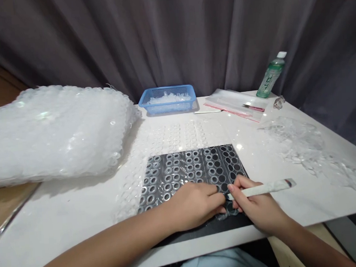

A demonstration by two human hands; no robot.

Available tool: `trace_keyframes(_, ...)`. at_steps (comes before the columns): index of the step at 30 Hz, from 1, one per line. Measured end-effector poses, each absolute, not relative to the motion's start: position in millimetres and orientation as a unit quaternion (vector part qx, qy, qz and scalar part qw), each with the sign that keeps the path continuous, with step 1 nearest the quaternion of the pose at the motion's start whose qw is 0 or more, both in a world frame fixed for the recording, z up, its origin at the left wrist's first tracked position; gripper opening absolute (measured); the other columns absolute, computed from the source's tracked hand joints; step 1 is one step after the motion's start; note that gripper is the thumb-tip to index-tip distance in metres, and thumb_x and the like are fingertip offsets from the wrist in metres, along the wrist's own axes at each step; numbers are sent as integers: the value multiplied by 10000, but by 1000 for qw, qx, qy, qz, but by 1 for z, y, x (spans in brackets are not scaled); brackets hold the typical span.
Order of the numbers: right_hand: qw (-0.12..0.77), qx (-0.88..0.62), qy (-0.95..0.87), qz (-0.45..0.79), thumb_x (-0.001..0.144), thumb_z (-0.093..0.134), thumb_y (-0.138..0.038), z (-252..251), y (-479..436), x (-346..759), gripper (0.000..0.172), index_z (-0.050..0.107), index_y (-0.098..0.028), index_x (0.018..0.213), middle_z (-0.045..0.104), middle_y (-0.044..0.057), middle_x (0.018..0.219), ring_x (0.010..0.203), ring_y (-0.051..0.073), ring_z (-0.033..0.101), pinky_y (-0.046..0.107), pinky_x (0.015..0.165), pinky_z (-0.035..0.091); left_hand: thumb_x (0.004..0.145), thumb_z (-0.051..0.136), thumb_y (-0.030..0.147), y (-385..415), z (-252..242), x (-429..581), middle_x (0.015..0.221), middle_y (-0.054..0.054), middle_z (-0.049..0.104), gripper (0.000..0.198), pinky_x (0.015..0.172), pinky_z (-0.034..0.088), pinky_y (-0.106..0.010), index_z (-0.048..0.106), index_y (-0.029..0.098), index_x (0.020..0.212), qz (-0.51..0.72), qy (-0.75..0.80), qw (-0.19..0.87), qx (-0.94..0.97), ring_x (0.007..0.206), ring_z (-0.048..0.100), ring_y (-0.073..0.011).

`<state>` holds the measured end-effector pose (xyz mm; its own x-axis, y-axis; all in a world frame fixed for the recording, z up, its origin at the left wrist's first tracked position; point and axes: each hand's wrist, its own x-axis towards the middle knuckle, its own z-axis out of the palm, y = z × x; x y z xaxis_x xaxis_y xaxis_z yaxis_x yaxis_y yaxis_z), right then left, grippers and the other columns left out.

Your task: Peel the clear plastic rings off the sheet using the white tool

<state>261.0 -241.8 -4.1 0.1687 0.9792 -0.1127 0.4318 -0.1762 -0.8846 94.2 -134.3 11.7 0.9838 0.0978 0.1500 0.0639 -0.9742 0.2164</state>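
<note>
On the tabletop [50,223], head view: a black sheet [203,232] lay near the front edge, under a clear film [180,170] with many rows of round rings.
Left hand [193,205]: it was closed in a pinch on the film, near the sheet's lower right part.
Right hand [259,205]: it was grasping a white-handled tool [262,189], with the end just beside the left fingers.
Around them: a bubble wrap bundle [53,134], a blue basket [165,89], tweezers [253,108] and a green bottle [270,76].
Risk: too much pressure from the tool could tear the film, and a quick pull could lift nearby rings out of their place.
</note>
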Motion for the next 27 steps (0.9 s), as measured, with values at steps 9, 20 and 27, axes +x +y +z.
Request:
trace_keyframes(9, 296, -701, -563, 324, 897, 358, -407, -2, -242, 259, 320, 385, -206, 649, 540, -22, 567, 525, 120, 496, 244, 516, 340, 899, 376, 274, -139, 15, 98, 708, -5, 543, 186, 495, 387, -237, 503, 160, 826, 42, 90, 131, 986, 576, 506, -122)
trace_keyframes(20, 401, -671, -466, 414, 853, 418, -490, 6, -226, 263, 326, 386, -209, 690, 569, -21, 568, 487, 112, 515, 211, 449, 361, 900, 399, 328, -119, 20, 99, 674, 20, 496, 219, 543, 359, -209, 460, 164, 769, 121, 188, 260, 939, 608, 474, -99)
trace_keyframes(27, 373, -674, -495, 403, 873, 394, -460, 1, -226, 262, 307, 393, -210, 694, 556, -26, 569, 495, 114, 509, 223, 483, 380, 892, 419, 375, -129, 15, 101, 726, 6, 510, 232, 466, 340, -212, 543, 184, 844, 32, 113, 81, 990, 565, 497, -110)
